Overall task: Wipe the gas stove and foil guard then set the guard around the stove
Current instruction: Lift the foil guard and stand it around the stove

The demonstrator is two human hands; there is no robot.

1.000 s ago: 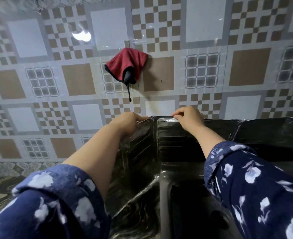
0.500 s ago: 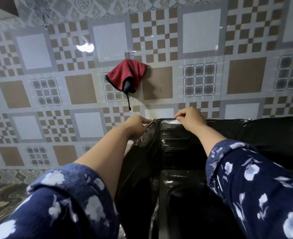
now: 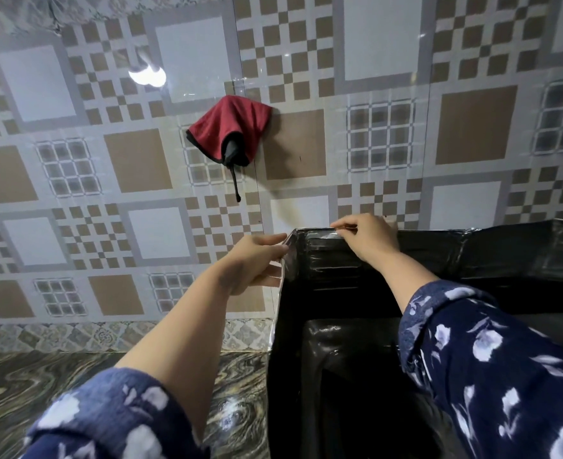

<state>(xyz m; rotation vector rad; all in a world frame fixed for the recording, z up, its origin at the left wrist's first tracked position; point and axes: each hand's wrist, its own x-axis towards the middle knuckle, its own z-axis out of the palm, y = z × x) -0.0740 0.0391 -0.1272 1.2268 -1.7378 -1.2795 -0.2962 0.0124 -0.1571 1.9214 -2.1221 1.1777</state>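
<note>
The foil guard (image 3: 505, 256) stands upright as dark, shiny panels against the tiled wall, folded at a corner near the middle of the view. My left hand (image 3: 257, 263) grips the top of the guard's left side panel at that corner. My right hand (image 3: 363, 236) pinches the top edge of the back panel just right of the corner. Inside the guard the black gas stove (image 3: 339, 359) shows its glossy left edge; my right sleeve hides most of it.
A red cloth (image 3: 230, 127) with a black loop hangs on the patterned tiled wall (image 3: 141, 193) above the guard. The dark marbled countertop (image 3: 41, 385) stretches to the left of the guard.
The guard's left panel has swung upright and outward with my left hand, now standing straight beside the stove. The view has tilted down, showing more countertop.
</note>
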